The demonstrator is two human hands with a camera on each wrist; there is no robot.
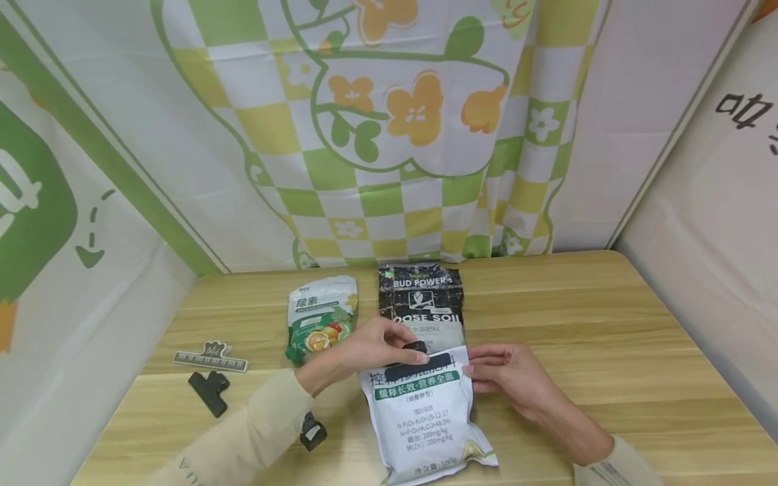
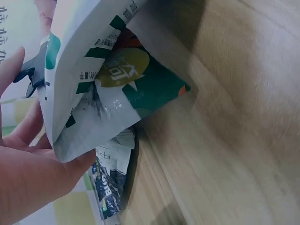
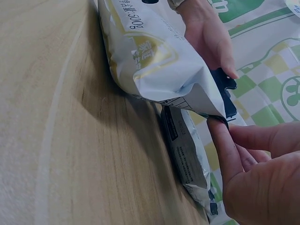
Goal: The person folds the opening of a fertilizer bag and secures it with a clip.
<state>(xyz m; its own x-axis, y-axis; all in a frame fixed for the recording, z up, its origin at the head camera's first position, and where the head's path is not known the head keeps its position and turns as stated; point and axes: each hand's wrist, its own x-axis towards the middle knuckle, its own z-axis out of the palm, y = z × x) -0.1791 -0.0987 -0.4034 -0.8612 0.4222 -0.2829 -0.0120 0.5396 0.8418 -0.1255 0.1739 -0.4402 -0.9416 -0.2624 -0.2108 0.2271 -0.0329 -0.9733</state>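
A white fertilizer bag (image 1: 422, 418) with a green band is tilted up at the table's front, its top edge raised. Across that top edge sits a black bag clip (image 1: 419, 366). My left hand (image 1: 371, 349) pinches the clip, thumb on the near side and fingers behind the bag. With thumb and fingers my right hand (image 1: 516, 379) pinches the bag's upper right corner, as the right wrist view shows beside the clip (image 3: 225, 89). The left wrist view shows the bag's printed back (image 2: 112, 84) above the table.
Behind the white bag lies a black soil bag (image 1: 421, 290), partly covered. A green and white bag (image 1: 322, 310) is left of it. On the left lie a piano-pattern clip (image 1: 211, 358) and a black clip (image 1: 209, 393); another black clip (image 1: 313, 432) is near my left sleeve.
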